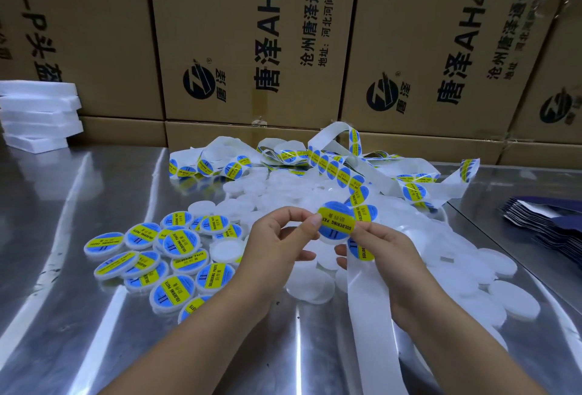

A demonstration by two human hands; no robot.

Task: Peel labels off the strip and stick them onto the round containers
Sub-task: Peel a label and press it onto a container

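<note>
My left hand (277, 246) and my right hand (381, 250) together hold one round white container (335, 239) above the table, pinching its rim from both sides. A blue and yellow label (335, 221) lies on its top face. The white label strip (368, 297) runs under my right hand, down toward me and back up to a tangled heap (330, 161) with several labels still on it. Several labelled containers (163, 256) lie to the left. Bare white containers (472, 275) are heaped in the middle and to the right.
The work surface is a shiny metal table (94, 316). Stacked cardboard boxes (252, 48) form a wall behind it. White foam slabs (37, 114) are piled at the back left. Dark blue flat packets (548, 224) lie at the right edge.
</note>
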